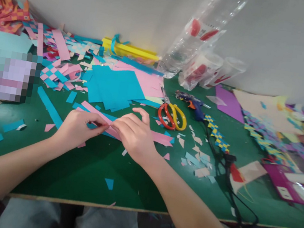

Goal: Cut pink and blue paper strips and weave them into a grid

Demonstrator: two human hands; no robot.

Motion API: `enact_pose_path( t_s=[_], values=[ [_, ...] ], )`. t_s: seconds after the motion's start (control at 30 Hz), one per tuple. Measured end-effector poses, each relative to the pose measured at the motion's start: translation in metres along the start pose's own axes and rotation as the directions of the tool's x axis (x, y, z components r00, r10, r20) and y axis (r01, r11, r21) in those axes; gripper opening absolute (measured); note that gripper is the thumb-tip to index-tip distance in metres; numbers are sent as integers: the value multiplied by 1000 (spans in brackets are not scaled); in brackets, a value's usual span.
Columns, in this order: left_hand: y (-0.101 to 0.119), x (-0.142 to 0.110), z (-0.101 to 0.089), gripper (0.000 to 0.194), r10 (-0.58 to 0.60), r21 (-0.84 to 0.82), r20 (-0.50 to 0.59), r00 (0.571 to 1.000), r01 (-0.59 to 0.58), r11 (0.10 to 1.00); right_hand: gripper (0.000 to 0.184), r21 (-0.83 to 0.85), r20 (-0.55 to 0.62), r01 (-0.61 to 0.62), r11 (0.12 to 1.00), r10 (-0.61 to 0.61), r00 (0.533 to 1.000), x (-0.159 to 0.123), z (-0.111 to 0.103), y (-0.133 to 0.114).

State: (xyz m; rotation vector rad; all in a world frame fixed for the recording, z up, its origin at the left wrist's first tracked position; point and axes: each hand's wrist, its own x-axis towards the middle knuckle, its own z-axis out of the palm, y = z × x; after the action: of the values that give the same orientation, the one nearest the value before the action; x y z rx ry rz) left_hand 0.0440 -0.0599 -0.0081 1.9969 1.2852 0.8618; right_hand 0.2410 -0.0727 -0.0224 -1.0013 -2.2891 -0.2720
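Note:
Pink paper strips (162, 138) and blue paper strips (112, 116) lie crossed under my hands in the middle of the table. My left hand (79, 123) is closed, thumb and forefinger pinching a pink strip. Against it, my right hand (137, 135) is closed too, its fingertips at the same spot on the pink strip and one finger raised. The exact fold or join between the fingertips is hidden. Just beyond lie blue paper sheets (115, 88) and scissors (172, 115) with red and yellow handles.
A blue glue gun (196, 109) with a black cord lies right of the scissors. Plastic-wrapped cups (203, 70) and a clear bottle (204, 25) stand at the wall. Woven paper pieces (53, 74) crowd the left. Paper scraps (197, 158) litter the green table (70, 182).

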Motion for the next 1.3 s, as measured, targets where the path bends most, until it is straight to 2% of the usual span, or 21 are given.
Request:
enact_pose_path(
  t_s=[0.13,0.3,0.4,0.57,0.7,0.8,0.97,1.07,1.13,1.23,1.3],
  values=[
    [-4,-1,1,15,42,-2,8,999,-42,999,26,4,-2,7,1000,-7,1000,-1,2,-1],
    [-7,1,-2,15,37,2,8,999,-37,999,21,95,38,-41,995,38,999,1,2,2],
    [-8,3,-7,14,112,0,18,994,-112,994,22,129,49,-79,989,73,996,3,-2,5],
    [-9,5,-15,16,244,100,61,968,-249,963,20,148,89,-105,983,92,992,4,-8,10],
    [-12,7,-20,15,319,148,26,948,-319,936,19,148,65,-115,982,106,992,5,-9,16],
    [-14,10,-25,14,264,147,-64,963,-252,956,16,137,37,-160,978,156,987,5,-8,24],
    [-22,16,-38,16,48,151,-200,979,-17,988,15,107,-43,-218,970,224,974,1,-3,44],
    [-28,20,-41,16,-6,139,-252,968,42,989,13,101,-60,-260,960,267,962,-1,-2,56],
    [-32,22,-42,16,-28,114,-248,968,58,992,11,100,-55,-300,949,306,950,-1,-3,62],
    [-37,25,-43,17,-51,78,-244,969,72,994,8,115,-71,-398,910,407,911,-2,-8,73],
    [-39,25,-44,17,-67,40,-269,961,81,996,8,205,-88,-485,850,510,856,-3,-11,81]
  ],
)
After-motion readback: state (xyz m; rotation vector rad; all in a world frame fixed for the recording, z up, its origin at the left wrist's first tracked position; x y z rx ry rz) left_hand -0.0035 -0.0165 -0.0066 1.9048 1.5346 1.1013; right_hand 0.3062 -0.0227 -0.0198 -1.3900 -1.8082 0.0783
